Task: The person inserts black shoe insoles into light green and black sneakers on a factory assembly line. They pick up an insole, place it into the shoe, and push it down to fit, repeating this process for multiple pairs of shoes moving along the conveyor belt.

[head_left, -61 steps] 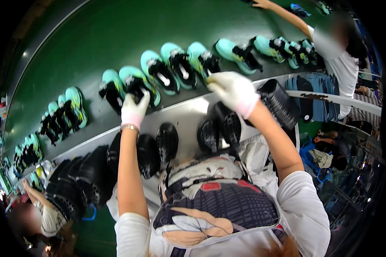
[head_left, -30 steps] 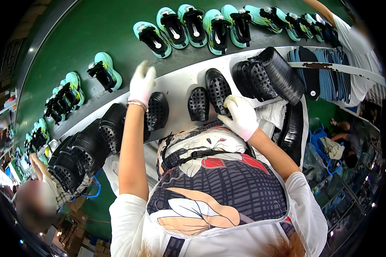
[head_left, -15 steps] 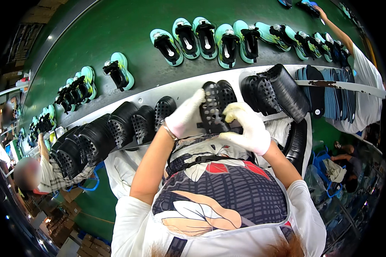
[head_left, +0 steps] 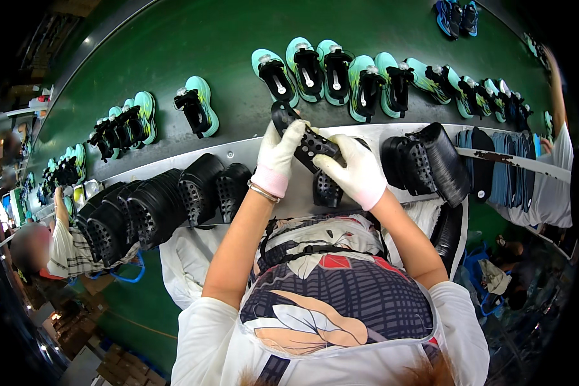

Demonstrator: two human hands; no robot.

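Above the grey shelf (head_left: 174, 161), left hand (head_left: 278, 154) and right hand (head_left: 354, 172) are both grasping one black sole (head_left: 302, 136); more soles (head_left: 154, 206) are standing stacked on that shelf.

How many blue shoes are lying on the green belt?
2. One blue shoe lies at the far edge of the green belt, right of centre; the second blue shoe lies beside it on its right. More may be hidden past the rim.

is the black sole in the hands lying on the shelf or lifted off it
Lifted off. The black studded sole is held in the air between the gloved left hand and right hand, above the grey shelf, tilted.
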